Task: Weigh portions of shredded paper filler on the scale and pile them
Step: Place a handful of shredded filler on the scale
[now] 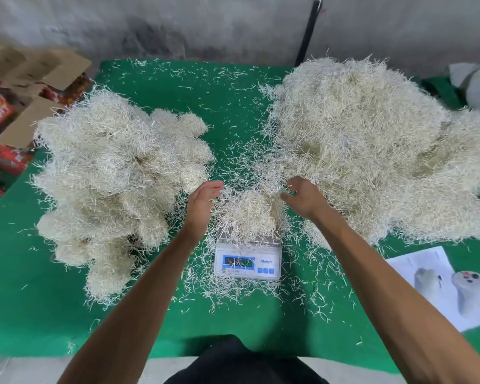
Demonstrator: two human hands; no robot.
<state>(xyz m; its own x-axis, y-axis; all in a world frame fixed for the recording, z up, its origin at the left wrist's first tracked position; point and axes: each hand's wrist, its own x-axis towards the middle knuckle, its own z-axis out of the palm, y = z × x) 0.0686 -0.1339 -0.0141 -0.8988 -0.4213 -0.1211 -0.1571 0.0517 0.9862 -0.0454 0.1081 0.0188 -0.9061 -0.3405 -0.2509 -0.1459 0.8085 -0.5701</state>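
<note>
Green matting [233, 106] is strewn with shreds. Between the hands, a shredded paper portion [250, 212] sits on the scale [247, 261]. Left hand [203, 202] is spread flat beside it; right hand [302, 198] pinches strands. Strands should be pulled lightly, and the readout kept uncovered.

The scale [247, 260] platform is buried under a portion of shredded paper [250, 210], and its display digits are too blurred to read. The large heap of filler [377, 151] runs off the right edge. At left, printed cartons [0, 115] are cut off; the lettering perhaps reads "FRUIT".
</note>
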